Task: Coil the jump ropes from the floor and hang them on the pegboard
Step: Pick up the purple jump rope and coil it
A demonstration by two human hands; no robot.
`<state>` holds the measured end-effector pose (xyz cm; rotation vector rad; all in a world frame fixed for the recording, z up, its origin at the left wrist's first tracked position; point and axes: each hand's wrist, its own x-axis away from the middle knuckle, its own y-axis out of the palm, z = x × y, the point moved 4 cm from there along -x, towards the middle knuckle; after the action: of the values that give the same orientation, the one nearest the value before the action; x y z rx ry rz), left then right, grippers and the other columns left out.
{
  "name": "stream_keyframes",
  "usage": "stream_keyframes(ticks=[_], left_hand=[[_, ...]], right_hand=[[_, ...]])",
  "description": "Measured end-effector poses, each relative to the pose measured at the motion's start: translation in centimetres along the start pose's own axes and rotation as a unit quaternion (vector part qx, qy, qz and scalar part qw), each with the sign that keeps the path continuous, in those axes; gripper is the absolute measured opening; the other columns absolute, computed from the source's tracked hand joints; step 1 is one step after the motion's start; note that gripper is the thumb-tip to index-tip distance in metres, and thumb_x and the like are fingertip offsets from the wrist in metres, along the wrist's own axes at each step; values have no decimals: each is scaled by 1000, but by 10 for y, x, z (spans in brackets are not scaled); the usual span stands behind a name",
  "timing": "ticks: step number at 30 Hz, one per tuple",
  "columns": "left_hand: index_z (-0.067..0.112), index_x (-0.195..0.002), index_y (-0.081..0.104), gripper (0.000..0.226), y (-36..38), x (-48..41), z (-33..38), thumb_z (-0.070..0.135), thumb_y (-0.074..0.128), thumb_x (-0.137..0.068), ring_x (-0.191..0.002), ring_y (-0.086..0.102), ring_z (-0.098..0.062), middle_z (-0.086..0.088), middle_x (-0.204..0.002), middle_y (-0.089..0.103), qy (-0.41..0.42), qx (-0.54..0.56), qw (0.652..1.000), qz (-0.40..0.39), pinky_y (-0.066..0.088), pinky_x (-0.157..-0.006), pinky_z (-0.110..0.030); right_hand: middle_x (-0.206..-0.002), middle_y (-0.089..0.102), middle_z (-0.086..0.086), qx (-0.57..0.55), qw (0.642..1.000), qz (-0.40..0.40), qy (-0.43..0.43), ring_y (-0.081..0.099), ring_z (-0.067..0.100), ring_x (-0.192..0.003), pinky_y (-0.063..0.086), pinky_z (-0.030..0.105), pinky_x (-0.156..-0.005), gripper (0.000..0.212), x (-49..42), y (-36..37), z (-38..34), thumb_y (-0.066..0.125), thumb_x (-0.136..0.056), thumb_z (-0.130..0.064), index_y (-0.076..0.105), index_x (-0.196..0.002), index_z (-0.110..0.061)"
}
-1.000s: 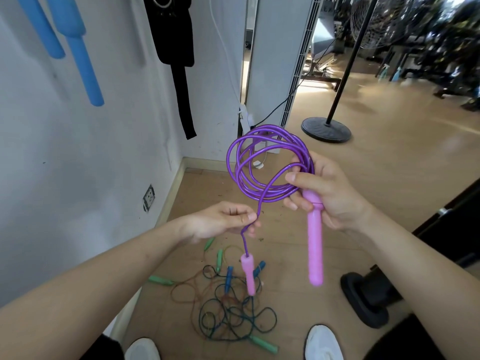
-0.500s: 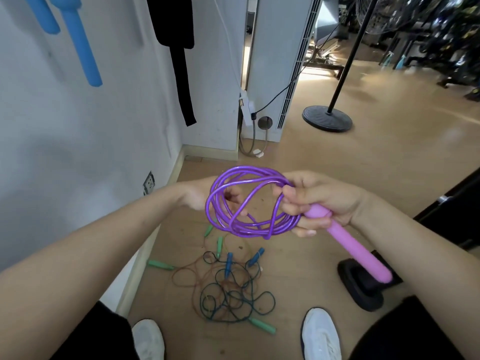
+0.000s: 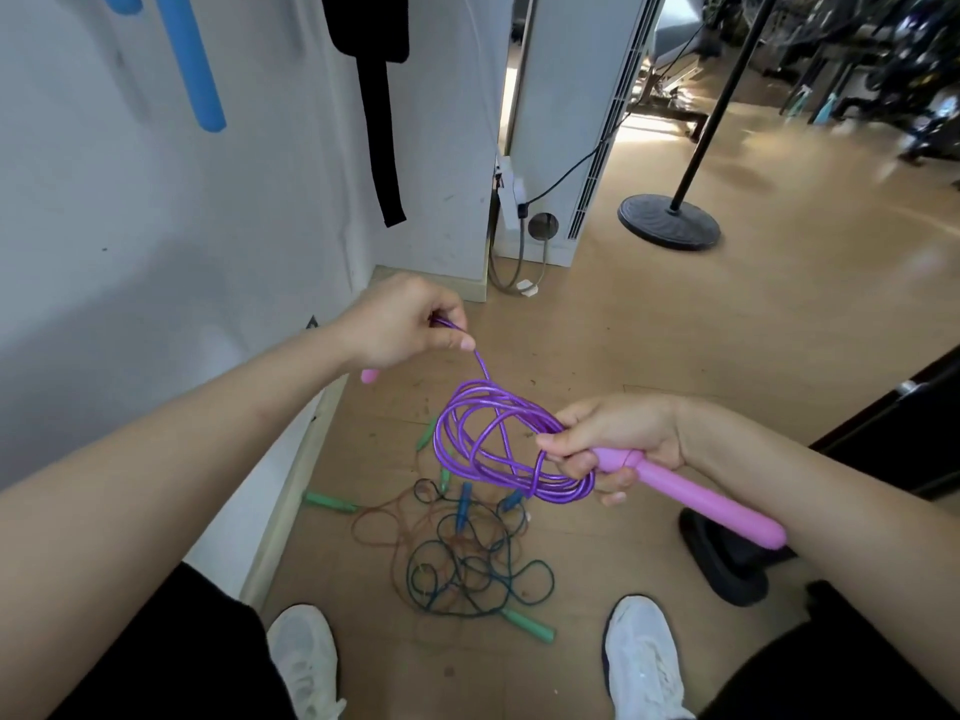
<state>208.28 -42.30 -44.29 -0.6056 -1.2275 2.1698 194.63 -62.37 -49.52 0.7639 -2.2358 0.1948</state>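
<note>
Rope: the glossy purple plastic jump rope [image 3: 545, 490] is off the floor, held in the air between my hands, gathered into several loose round loops.
Right hand: my right hand [image 3: 618, 433] is clenched round the bunched loops and the neck of the smooth pink plastic handle [image 3: 711, 504] together. I judge one grip is there to stop the springy loops from opening. The handle points out to the near right.
Left hand: my left hand [image 3: 400, 324], up and left of the coil, pinches the free tail between thumb and fingers. One strand runs straight from it down into the loops.
Second handle: a rounded pink handle tip [image 3: 370, 375] shows just under my left hand; I cannot tell whether the palm holds it.
Why the tail is out: pulled away from the coil, the line is taut and apart from the loops, probably ready to be wrapped or tucked.
Floor pile: a tangle of thin ropes with green and blue handles [image 3: 470, 558] lies on the pale wooden floor [image 3: 727, 330], just beyond my shoes, near the left wall.
Progress: this rope looks almost coiled; the others are not yet picked up.
Pegboard: not in view.
Risk: a slack right grip would let the loops fall open.
</note>
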Motion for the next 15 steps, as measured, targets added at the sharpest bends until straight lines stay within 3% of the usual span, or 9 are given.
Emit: stream_keyframes(ticks=[4, 9, 13, 15], left_hand=[[29, -84, 66, 23, 14, 3, 27, 51, 71, -86, -57, 51, 19, 10, -73, 61, 35, -77, 996, -19, 39, -61, -30], [35, -77, 58, 27, 20, 6, 40, 59, 70, -82, -74, 56, -15, 17, -67, 53, 37, -101, 994, 21, 46, -69, -33], [25, -75, 65, 23, 27, 22, 39, 43, 72, -88, -49, 55, -1, 9, -62, 61, -15, 45, 999, 27, 40, -52, -23], [24, -74, 69, 18, 38, 31, 37, 28, 71, -91, -46, 56, -4, 3, -62, 68, -45, 139, 989, 17, 41, -54, -21]], right_hand=[[-57, 41, -1, 65, 997, 13, 35, 35, 10, -31, 42, 23, -44, 32, -11, 7, 6, 59, -98, -29, 55, -67, -25], [-59, 44, -1, 21, 997, 73, 33, 38, 9, -32, 46, 23, -42, 21, -13, -4, 5, 60, -97, -27, 52, -80, -19], [-60, 45, -1, -75, 987, 143, -26, 38, 9, -33, 47, 24, -42, 12, -9, -19, 2, 64, -94, -25, 56, -88, -19], [-60, 45, -1, -115, 975, 176, -67, 38, 10, -32, 48, 25, -43, 12, -8, -27, -1, 63, -95, -25, 56, -89, -18]])
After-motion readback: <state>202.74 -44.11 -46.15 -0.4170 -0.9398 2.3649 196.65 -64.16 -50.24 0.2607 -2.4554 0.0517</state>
